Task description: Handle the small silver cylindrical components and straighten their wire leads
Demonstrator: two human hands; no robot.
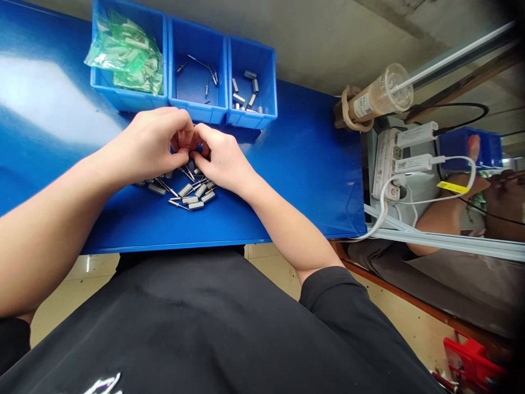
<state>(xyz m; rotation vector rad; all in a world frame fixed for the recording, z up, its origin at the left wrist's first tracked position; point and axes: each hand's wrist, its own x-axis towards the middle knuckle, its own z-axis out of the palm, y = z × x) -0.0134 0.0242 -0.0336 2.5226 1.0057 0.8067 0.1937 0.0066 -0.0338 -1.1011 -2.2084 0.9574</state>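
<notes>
Above a small heap of metal parts, my left hand [162,139] and my right hand [221,156] meet with their fingers curled and fingertips close together. Both hands are closed; whatever is pinched between them is hidden by the fingers. In the heap below lie several silvery hexagonal standoffs [190,200] mixed with several blind rivets [179,204] with long thin stems. Part of the heap is covered by my hands.
Three blue bins stand behind my hands: the left bin [129,98] holds green plastic bags [131,52], the middle bin [199,109] rivets, the right bin [252,120] standoffs. Rightward are a drink cup [379,96], a power strip [385,164] with cables, and another person's arm [438,205].
</notes>
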